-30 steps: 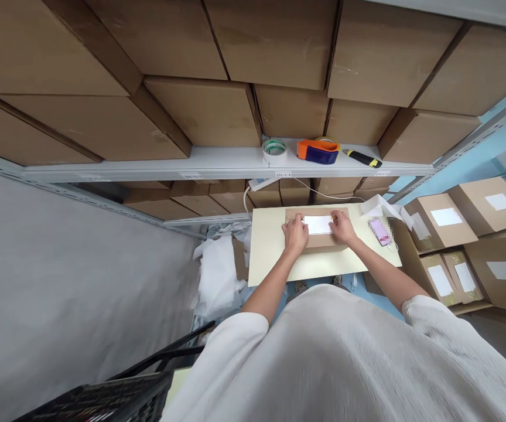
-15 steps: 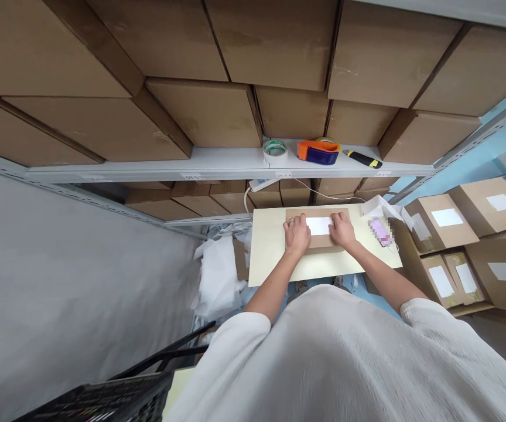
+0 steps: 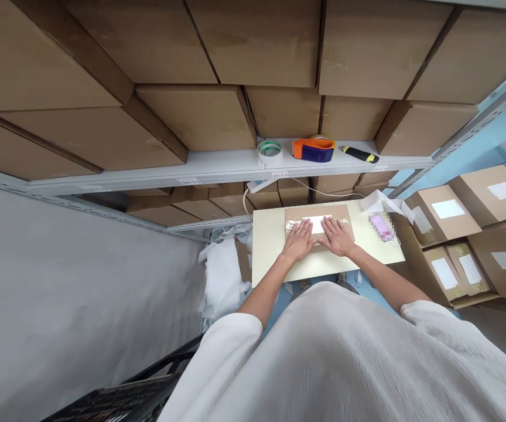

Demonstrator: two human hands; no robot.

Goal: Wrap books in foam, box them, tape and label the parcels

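Note:
A small cardboard box (image 3: 294,213) lies flat on the pale yellow table (image 3: 265,252), with shiny clear tape across its top. A white label (image 3: 317,223) sits in the middle of that top. My left hand (image 3: 298,239) rests open on the left part of the box, fingers stretched over the label's left end. On the right part lies my right hand (image 3: 337,236), also open, its fingertips on the label's right end. Both palms face down, the thumbs pointing toward each other near the box's front edge.
On the shelf (image 3: 218,166) ahead are a tape roll (image 3: 270,152), an orange and blue tape dispenser (image 3: 313,150) and a box cutter (image 3: 359,154). A blurred pink phone-like item (image 3: 382,226) lies at the table's right. Labelled boxes (image 3: 448,212) stack beyond it; a black crate (image 3: 121,398) stands lower left.
My fingers have gone from curled at the label's ends to stretched flat over it. Both hands moved slightly toward each other, and shiny tape now shows on the box. The view shifted a little.

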